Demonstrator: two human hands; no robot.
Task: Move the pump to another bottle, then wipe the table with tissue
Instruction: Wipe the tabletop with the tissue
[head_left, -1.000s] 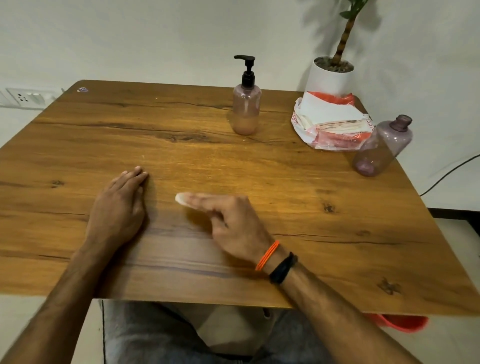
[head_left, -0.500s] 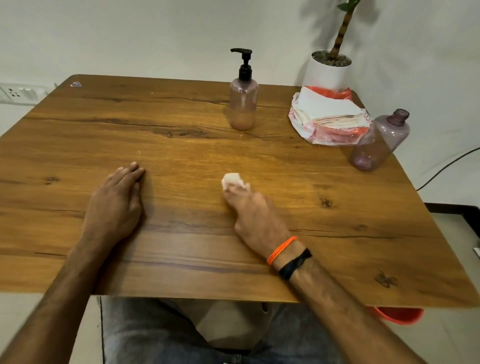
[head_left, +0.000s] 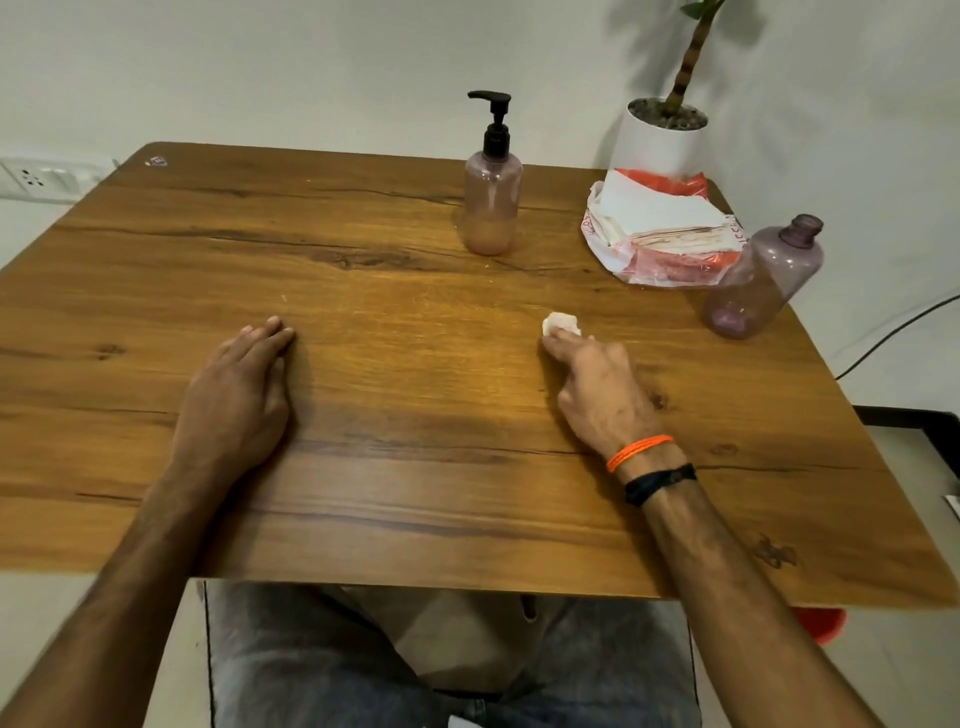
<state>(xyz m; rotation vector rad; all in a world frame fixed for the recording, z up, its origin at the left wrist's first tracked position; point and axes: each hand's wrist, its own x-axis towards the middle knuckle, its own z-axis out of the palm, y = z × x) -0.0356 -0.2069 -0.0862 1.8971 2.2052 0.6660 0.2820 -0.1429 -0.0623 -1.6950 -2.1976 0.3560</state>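
Note:
A black pump (head_left: 494, 118) is screwed onto a pink bottle (head_left: 491, 208) holding some liquid, at the back middle of the wooden table (head_left: 415, 467). A second purple bottle (head_left: 762, 278) stands capless and empty at the right edge. My right hand (head_left: 597, 389) presses a small wad of white tissue (head_left: 560, 324) onto the table under its fingertips, right of centre. My left hand (head_left: 236, 395) lies flat on the table, fingers straight, holding nothing.
A plastic bag of white tissues (head_left: 660, 228) lies at the back right, in front of a white plant pot (head_left: 662, 137). A wall socket (head_left: 36, 176) sits at far left. A cable (head_left: 898, 332) runs off to the right. My knees are below the near table edge.
My right hand has slid the tissue wad across the table from left of centre toward the right. My left hand has stayed flat in place.

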